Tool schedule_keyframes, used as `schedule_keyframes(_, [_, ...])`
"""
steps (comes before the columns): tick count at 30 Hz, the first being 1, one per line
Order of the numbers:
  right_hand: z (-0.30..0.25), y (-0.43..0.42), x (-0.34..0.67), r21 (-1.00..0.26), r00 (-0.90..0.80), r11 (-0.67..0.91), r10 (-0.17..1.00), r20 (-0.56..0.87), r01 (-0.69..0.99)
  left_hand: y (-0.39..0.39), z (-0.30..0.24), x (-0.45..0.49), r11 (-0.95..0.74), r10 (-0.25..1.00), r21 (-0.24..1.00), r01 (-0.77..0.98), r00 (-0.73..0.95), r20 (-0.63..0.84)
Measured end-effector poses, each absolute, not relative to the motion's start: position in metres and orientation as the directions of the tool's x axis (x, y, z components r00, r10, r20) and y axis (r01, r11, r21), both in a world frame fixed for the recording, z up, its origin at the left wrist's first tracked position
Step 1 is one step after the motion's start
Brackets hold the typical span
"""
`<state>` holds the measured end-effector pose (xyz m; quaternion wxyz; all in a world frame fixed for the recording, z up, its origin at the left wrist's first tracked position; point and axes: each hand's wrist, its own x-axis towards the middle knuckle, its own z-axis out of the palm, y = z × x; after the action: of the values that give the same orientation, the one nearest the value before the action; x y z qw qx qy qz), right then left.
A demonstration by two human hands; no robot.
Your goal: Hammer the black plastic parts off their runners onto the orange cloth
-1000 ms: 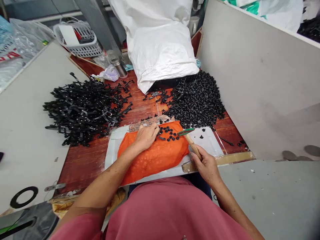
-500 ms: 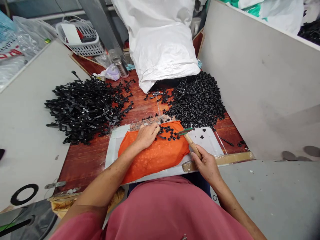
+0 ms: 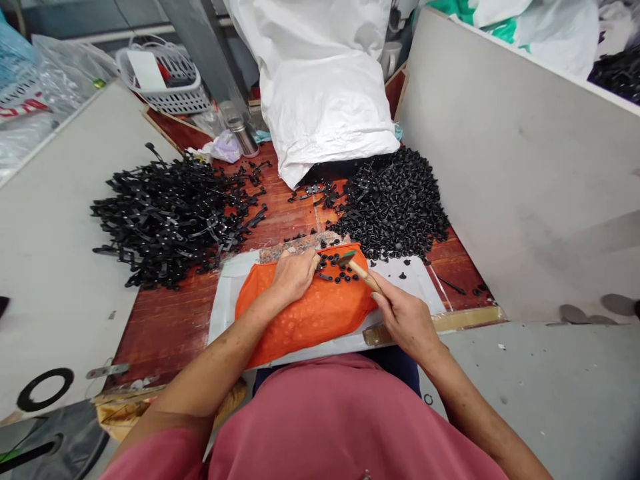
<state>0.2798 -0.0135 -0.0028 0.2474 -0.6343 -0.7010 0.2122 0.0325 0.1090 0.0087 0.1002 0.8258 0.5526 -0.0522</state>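
Observation:
My left hand (image 3: 294, 274) rests on an orange cloth (image 3: 310, 313), its fingers pinched together at the edge of several small black round parts (image 3: 336, 265) lying on the cloth. What the fingertips hold is too small to make out. My right hand (image 3: 404, 317) grips the wooden handle of a small green-headed hammer (image 3: 356, 265), whose head sits over the black parts, just right of my left fingertips.
A heap of black strip-like parts (image 3: 167, 217) lies at the left, a heap of black round parts (image 3: 395, 203) at the right. A white sack (image 3: 320, 87) stands behind them. White boards wall both sides (image 3: 525, 160). A basket (image 3: 160, 77) and metal flask (image 3: 243, 135) stand at the back.
My right hand has swung the hammer left, bringing its head from the cloth's right edge to over the small black parts. My left hand has stayed in place.

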Motion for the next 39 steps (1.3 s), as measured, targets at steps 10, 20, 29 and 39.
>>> schedule_keyframes(10, [0.006, 0.015, 0.256, -0.425, -0.154, 0.216, 0.973, 0.174, 0.879, 0.109, 0.003, 0.039, -0.302, 0.933, 0.082, 0.950, 0.312, -0.181])
schedule_keyframes(20, [0.006, 0.013, 0.252, -0.345, -0.175, 0.188, 0.982, 0.067, 0.920, 0.111, 0.002, 0.039, -0.265, 0.941, 0.120, 0.957, 0.283, -0.186])
schedule_keyframes(29, [0.006, 0.024, 0.257, -0.295, -0.207, 0.190, 0.978, -0.027, 0.936, 0.102, 0.013, 0.020, -0.315, 0.901, 0.418, 0.852, 0.407, -0.151])
schedule_keyframes(39, [0.001, 0.007, 0.284, -0.637, 0.013, 0.025, 0.998, 0.056, 0.771, 0.087, 0.015, 0.007, -0.432, 0.841, 0.315, 0.845, 0.504, -0.197])
